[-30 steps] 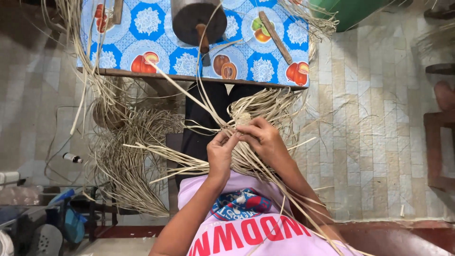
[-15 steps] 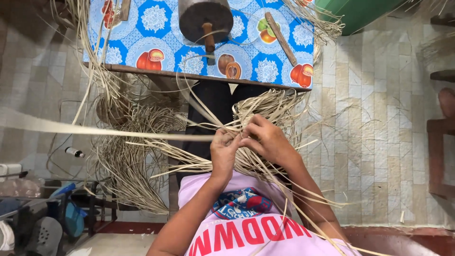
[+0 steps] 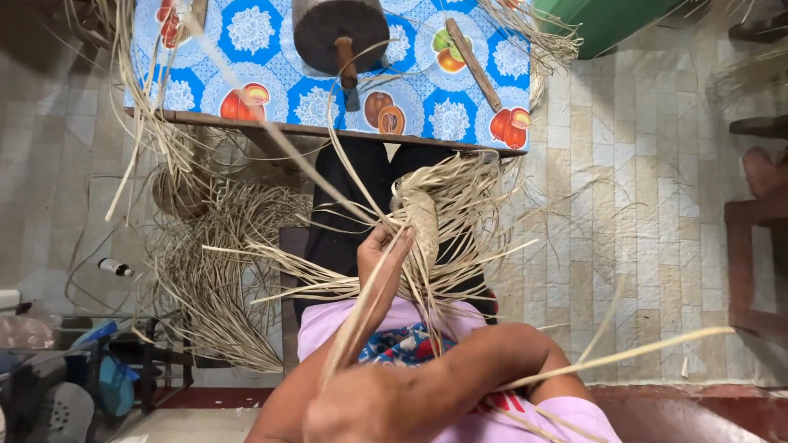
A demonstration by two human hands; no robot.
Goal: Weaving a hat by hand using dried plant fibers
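Note:
A small woven bundle of pale straw strips (image 3: 422,215) sits over my lap, with loose strips fanning out from it on all sides. My left hand (image 3: 382,256) grips the bundle from below and to the left. My right hand (image 3: 365,406) is drawn back close to the camera, shut on one long straw strip (image 3: 283,148). That strip runs taut from the hand up to the top left, over the table. My black trousers (image 3: 353,189) and pink shirt (image 3: 386,316) show under the work.
A table with a blue patterned cloth (image 3: 460,123) stands ahead, bearing a dark round wooden tool (image 3: 341,33) and a wooden stick (image 3: 474,53). A heap of straw (image 3: 209,262) lies on the tiled floor at left, near a small bottle (image 3: 115,267). Wooden furniture (image 3: 755,221) stands at right.
My right hand has left the bundle and pulled back toward the camera, drawing a long strip taut. My left hand stays on the bundle.

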